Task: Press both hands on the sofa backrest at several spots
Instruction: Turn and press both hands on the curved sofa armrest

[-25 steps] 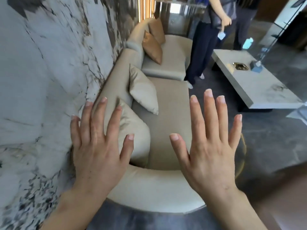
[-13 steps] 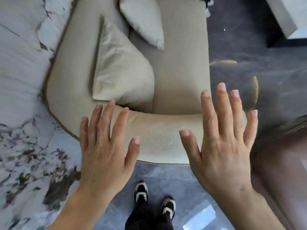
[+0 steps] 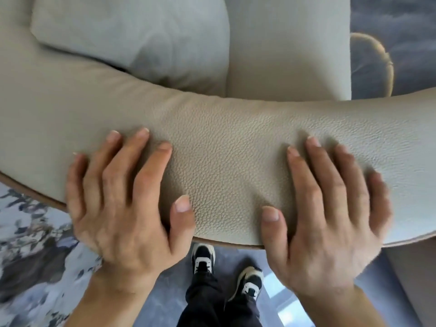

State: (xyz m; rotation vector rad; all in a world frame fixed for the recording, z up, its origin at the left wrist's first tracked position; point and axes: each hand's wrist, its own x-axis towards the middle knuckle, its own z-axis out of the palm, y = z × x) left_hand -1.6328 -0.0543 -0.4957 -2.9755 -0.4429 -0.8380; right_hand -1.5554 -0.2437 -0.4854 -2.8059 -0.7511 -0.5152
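Note:
The curved beige leather backrest of the sofa runs across the whole view. My left hand lies flat on its near edge at the left, palm down, fingers spread. My right hand lies flat on it at the right, fingers apart, and the leather dimples a little around the fingertips. Neither hand holds anything. The two hands sit about a hand's width apart.
A pale cushion leans against the inner side of the backrest, with the seat beside it. A marbled wall is at the lower left. My shoes stand on the grey floor just behind the sofa.
The view has tilted down and closed in on the backrest. Both hands have come down from the air onto the leather and now rest flat on it.

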